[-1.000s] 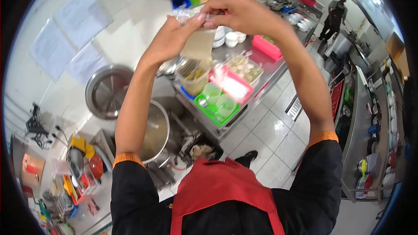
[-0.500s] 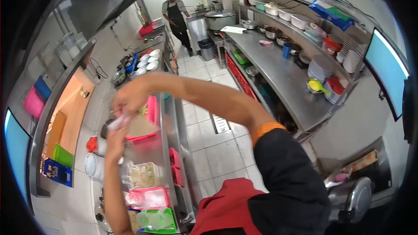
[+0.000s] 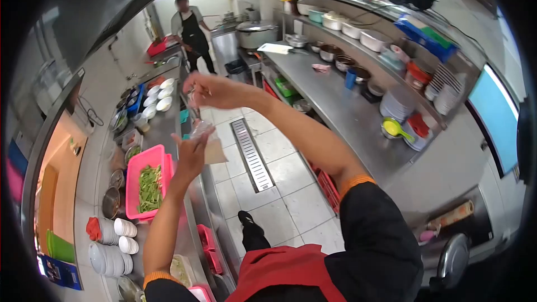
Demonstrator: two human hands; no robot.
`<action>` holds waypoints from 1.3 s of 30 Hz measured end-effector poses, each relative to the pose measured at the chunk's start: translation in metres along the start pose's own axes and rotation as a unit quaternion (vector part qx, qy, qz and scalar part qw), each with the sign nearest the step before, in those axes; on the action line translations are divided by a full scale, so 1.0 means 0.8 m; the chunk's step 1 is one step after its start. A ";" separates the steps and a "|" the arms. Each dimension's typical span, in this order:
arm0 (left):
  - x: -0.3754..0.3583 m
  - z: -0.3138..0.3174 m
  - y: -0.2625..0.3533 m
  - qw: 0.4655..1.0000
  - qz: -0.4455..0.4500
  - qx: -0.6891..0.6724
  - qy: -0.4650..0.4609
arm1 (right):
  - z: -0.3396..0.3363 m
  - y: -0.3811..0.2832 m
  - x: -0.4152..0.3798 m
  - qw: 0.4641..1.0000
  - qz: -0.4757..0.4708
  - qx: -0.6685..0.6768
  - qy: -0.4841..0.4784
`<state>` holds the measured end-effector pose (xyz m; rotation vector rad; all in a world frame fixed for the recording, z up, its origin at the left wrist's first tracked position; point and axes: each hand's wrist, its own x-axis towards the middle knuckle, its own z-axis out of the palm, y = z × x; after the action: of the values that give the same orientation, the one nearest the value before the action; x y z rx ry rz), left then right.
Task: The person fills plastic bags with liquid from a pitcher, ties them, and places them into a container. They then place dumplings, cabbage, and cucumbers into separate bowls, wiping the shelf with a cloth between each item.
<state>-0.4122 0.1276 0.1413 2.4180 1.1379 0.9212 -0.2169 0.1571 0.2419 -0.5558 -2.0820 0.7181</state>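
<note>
Steel counters (image 3: 335,100) flanking tiled floor (image 3: 282,196)

The counters (image 3: 358,114) look like smooth, lightly glossy metal, the floor tiles (image 3: 271,212) pale, smooth and shiny, the pink tub (image 3: 132,190) smooth plastic, the bag (image 3: 214,151) thin, see-through plastic with a crinkled, glossy top, and the red apron (image 3: 285,271) matt cloth.

A head-worn camera looks forward and down over a red apron (image 3: 288,268), close behind the grip of the left hand (image 3: 191,154). It faces a tiled aisle (image 3: 279,193) beyond that grip.
</note>
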 end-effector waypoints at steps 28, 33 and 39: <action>0.323 0.187 -0.308 0.963 -0.120 0.029 0.238 | -0.107 0.507 0.156 0.991 0.135 -0.019 -0.015; 0.345 0.251 -0.304 0.958 -0.149 0.073 0.233 | -0.104 0.556 0.133 0.985 0.151 0.060 -0.061; 0.358 0.333 -0.314 0.898 -0.218 -0.299 0.237 | -0.144 0.582 0.152 0.977 0.161 0.102 -0.095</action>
<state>-0.2410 0.5058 -0.0677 1.4086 1.2380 1.4733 -0.1285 0.6083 0.0583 -0.7414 -2.0802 1.2002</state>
